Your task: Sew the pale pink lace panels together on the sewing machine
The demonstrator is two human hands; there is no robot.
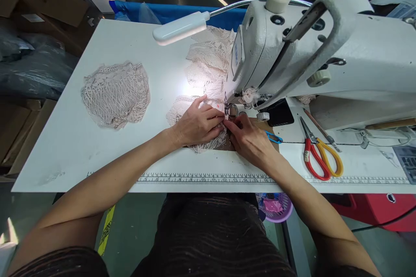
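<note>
A piece of pale pink lace (211,143) lies under the needle area of a white sewing machine (250,52). My left hand (198,123) rests over this lace, its fingers bent and gathered at the edge beside the presser foot (230,110); one finger sticks out to the far side. Close against it, my right hand (248,138) pinches the lace edge just in front of the foot. Both sets of fingertips nearly meet, and they hide part of the edge. More lace (209,58) is bunched behind the foot, lit by a lamp (182,27).
A stack of lace pieces (117,95) sits on the left of the white table (65,138). Right of the hands lie scissors (320,156), tweezers (321,130), a black phone (277,112) and a blue tool (274,137). A ruler strip (201,179) runs along the front edge.
</note>
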